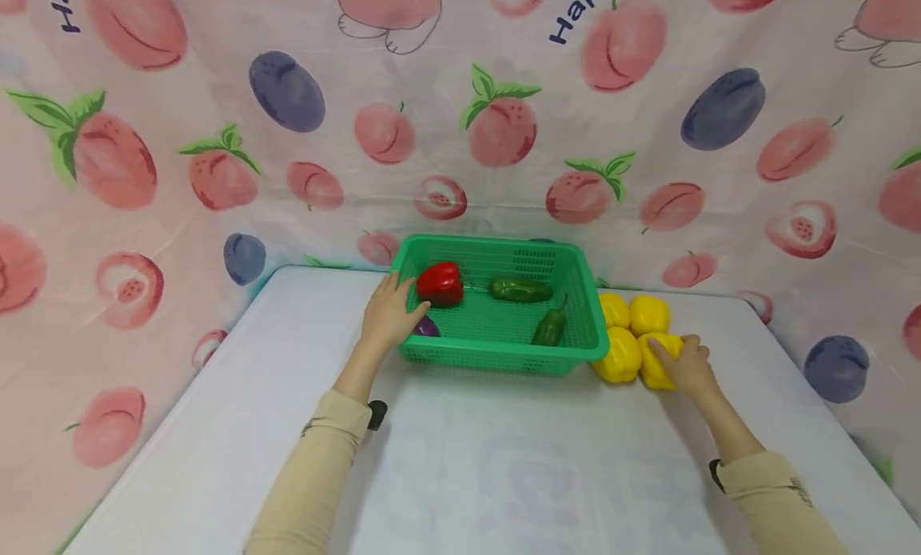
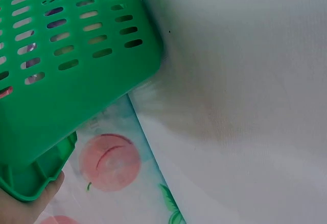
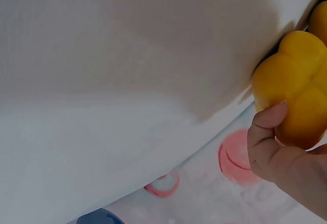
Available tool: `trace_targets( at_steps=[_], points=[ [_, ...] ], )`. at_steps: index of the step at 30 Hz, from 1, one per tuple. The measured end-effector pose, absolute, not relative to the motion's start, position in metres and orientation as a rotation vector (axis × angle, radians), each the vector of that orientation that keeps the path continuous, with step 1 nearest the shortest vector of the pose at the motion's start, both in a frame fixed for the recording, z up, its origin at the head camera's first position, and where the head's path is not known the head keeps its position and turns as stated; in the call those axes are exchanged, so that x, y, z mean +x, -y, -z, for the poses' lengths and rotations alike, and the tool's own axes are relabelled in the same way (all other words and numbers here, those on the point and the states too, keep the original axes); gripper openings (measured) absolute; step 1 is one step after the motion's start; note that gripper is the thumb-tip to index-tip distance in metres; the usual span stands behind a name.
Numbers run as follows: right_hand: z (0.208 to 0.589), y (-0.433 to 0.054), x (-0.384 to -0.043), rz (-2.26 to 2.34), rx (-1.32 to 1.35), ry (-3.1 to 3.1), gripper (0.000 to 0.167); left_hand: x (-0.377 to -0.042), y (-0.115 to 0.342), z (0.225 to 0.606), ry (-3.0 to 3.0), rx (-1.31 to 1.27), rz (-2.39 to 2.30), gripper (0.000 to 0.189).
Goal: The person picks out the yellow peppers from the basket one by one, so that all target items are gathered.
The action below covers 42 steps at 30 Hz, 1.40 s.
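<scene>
My left hand (image 1: 389,313) grips the left rim of a green plastic basket (image 1: 504,353), its thumb over the near corner. In the left wrist view, part of that hand (image 2: 25,203) shows against the underside of the rim. Inside the basket lie a red bell pepper (image 1: 440,285), two green peppers (image 1: 520,289) and a purple thing (image 1: 428,326) partly hidden by my thumb. To the right, my right hand (image 1: 692,369) holds a yellow bell pepper (image 1: 656,363) between thumb and fingers. The right wrist view shows the thumb pressed on this pepper (image 3: 291,83).
Several more yellow bell peppers (image 1: 617,357) cluster against the basket's right side. Everything stands on a white-covered table (image 1: 504,459). Behind and beside it hangs a fruit-printed cloth (image 1: 460,171), close to the basket's far side.
</scene>
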State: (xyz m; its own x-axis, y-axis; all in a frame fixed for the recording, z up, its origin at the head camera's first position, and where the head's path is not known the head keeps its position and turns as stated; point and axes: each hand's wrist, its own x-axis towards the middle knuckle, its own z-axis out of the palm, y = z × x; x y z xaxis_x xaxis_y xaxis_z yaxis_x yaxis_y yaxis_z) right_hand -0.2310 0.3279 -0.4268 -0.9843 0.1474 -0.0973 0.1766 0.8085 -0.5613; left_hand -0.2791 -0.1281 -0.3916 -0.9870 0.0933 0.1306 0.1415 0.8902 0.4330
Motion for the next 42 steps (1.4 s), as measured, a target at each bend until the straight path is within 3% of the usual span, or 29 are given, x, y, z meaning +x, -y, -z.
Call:
trace_targets(
  at_steps=[31, 42],
  points=[
    [0.430, -0.318, -0.232, 0.926, 0.280, -2.950, 0.088, -0.278, 0.135, 0.389, 2.946, -0.197, 0.682, 0.063],
    [0.436, -0.315, -0.224, 0.853, 0.240, -2.963, 0.086, -0.270, 0.147, 0.402, 2.750, -0.248, 1.104, 0.055]
  ],
)
